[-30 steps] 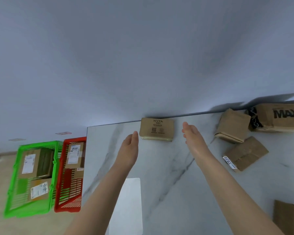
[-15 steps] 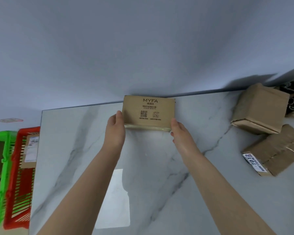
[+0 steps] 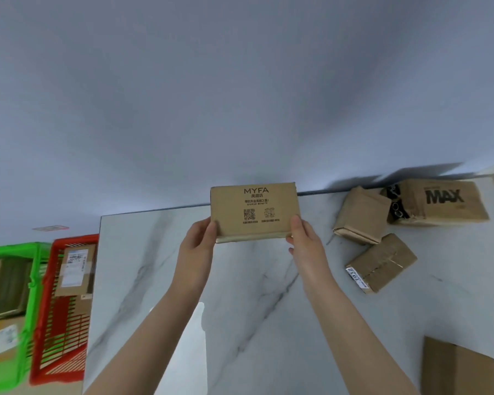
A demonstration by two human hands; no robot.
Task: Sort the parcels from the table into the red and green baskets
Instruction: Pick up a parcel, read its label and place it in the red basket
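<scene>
My left grip [image 3: 196,249] and right grip [image 3: 307,246] each clasp one short end of the flat rectangular cardboard box [image 3: 254,206] over the glossy marbled surface [image 3: 254,309].

Parcel-sorting station, marble-look table [image 3: 240,295], cardboard parcels [image 3: 381,262], red basket [image 3: 44,280], green basket [image 3: 33,269]

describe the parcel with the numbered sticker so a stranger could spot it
On the marble table, find the cluster of three brown parcels at the far right. The parcel is the nearest of them, in front of the MAX box. Only it has a white sticker reading 7012.
</scene>
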